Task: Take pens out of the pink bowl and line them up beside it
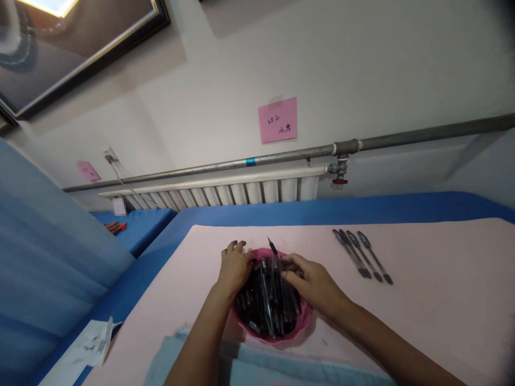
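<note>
both hands in the bowl of pens, four laid out so far

my left hand (233, 271) lies open and flat over the far left rim of the round pink plastic bowl (306, 321), steadying it. my right hand (311, 284) is down among the heap of dark capped ballpoint pens (267, 300) inside. its fingers are curled around a few barrels, but i cannot tell if they have closed on one. one pen tip (273, 247) pokes up between my hands. out past my right hand, well clear of the bowl, a row of four dark pens (362, 255) lies side by side on the pale pink table cover (442, 279). by my reckoning that is a small start, since the bowl is heaped nearly full and most of the pens remain inside it.
</note>
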Available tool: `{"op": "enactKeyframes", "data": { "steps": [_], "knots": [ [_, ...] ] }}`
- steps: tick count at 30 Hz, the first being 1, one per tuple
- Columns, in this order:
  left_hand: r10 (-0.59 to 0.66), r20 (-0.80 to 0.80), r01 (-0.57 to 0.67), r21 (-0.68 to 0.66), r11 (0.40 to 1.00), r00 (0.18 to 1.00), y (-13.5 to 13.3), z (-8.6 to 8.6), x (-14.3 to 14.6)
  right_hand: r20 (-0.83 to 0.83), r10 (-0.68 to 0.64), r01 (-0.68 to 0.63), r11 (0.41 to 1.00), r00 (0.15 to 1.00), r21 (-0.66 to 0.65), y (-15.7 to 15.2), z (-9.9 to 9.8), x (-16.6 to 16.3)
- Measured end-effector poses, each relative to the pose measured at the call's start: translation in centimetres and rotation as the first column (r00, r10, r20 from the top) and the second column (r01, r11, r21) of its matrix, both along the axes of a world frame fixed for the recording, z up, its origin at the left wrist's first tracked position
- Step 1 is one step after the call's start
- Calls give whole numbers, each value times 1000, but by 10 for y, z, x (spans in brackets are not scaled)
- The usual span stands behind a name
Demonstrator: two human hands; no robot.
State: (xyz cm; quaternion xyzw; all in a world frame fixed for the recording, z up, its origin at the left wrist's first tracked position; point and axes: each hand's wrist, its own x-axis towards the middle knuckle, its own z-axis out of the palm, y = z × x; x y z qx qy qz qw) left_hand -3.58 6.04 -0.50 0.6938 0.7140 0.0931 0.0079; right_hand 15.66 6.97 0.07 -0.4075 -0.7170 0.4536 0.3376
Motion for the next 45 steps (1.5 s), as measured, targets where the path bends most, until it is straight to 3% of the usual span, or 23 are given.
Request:
{"op": "enactKeyframes", "data": {
  "steps": [9, 17, 21, 29, 38, 45],
  "knots": [
    [-9, 13, 10, -73, 997, 1000, 1, -1, 10, 35, 3, -4, 1000, 999, 29, 0, -1, 1],
    [39, 83, -37, -30, 999, 996, -5, 2, 2, 22, 11, -11, 1000, 1000, 17, 1, -3, 0],
    [117, 91, -116, -8, 993, 989, -20, 3, -2, -5, 31, -31, 999, 999, 16, 2, -6, 1],
    [141, 48, -141, -4, 990, 989, -51, -6, 15, 36, 39, -41, 998, 999, 53, 2, -4, 1],
    [160, 167, -140, -124, 982, 973, -53, -3, 7, 48, 46, -48, 997, 998, 59, 1, -2, 1],
    [208, 163, -192, -106, 976, 964, -53, -3, 11, 84, 59, -66, 994, 995, 85, 1, -3, 2]
  ]
}}
